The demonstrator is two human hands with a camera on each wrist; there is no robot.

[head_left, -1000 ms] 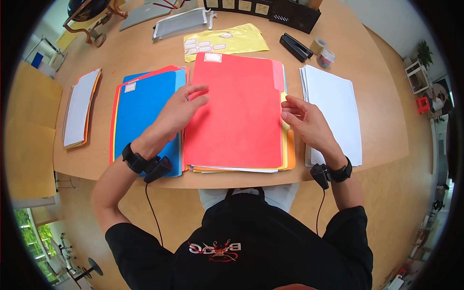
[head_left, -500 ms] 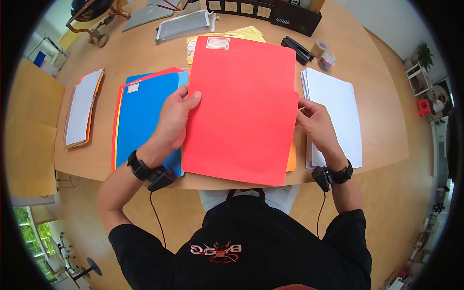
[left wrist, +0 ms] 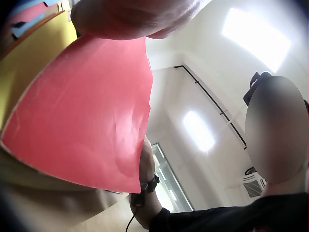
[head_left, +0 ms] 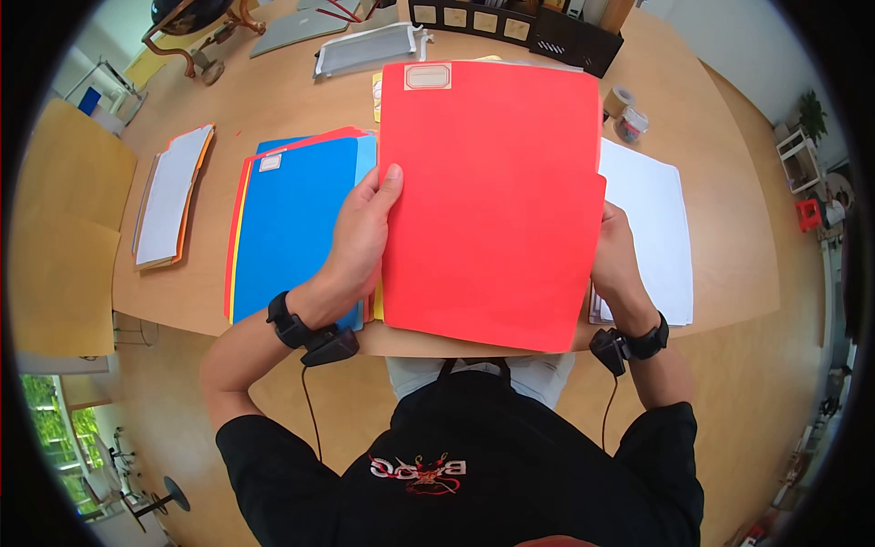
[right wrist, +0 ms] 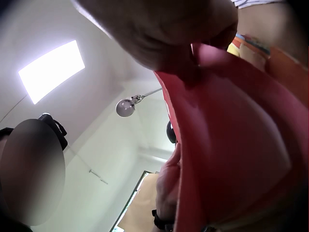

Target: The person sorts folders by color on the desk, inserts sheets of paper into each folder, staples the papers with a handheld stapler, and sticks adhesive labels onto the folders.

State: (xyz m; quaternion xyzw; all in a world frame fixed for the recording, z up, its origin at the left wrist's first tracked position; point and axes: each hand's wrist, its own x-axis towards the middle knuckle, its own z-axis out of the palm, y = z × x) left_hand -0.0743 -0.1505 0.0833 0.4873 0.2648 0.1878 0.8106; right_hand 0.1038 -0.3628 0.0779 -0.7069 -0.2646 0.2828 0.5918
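Head camera gives me a red folder (head_left: 492,210) raised over the near side of the table (head_left: 734,246), its lower edge reaching past the table's front. A pale label (head_left: 427,76) sits at its upper left corner. I see the left hand (head_left: 358,237) gripping the folder's left edge, thumb laid over the front face. On the other side, the right hand (head_left: 615,251) grips the right edge, its fingertips hidden from me behind the folder. My right wrist feed, dark around the fingers, shows the red sheet bowed beneath that hand.

Beside the left forearm I have a blue folder (head_left: 292,228) on top of a pile, red and yellow edges showing at its left. Further left lies a narrower stack (head_left: 171,196) topped with white. White paper (head_left: 652,228) lies to the right, partly covered by the folder and right hand. Beyond it I make out a tape roll (head_left: 620,98) near a small tub (head_left: 631,124), and a black organizer (head_left: 570,41) stands at the back.
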